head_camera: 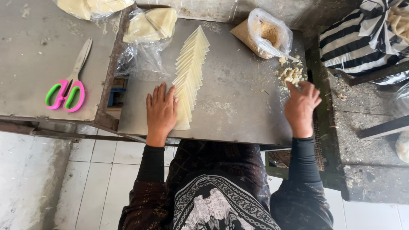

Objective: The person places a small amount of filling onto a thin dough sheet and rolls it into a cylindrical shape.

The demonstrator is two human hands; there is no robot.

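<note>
Pale pastry sheets [189,72] lie fanned and unfilled on the bench [238,106], left hand [161,111] flat beside them, right hand [301,104] fingers pinching chopped filling [290,73].

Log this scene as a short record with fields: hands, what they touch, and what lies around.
left hand: flat on the table, fingers spread, against the near end of the wrapper row
right hand: at the pile of pale pieces, fingertips bunched; a held piece cannot be told
wrapper row: thin pale sheets, overlapped, running away from the person
table: grey metal
bag of crumbs: clear, open, behind the pile
wrapper bag: far left of the row
scissors: pink and green handles, on the left table
</note>
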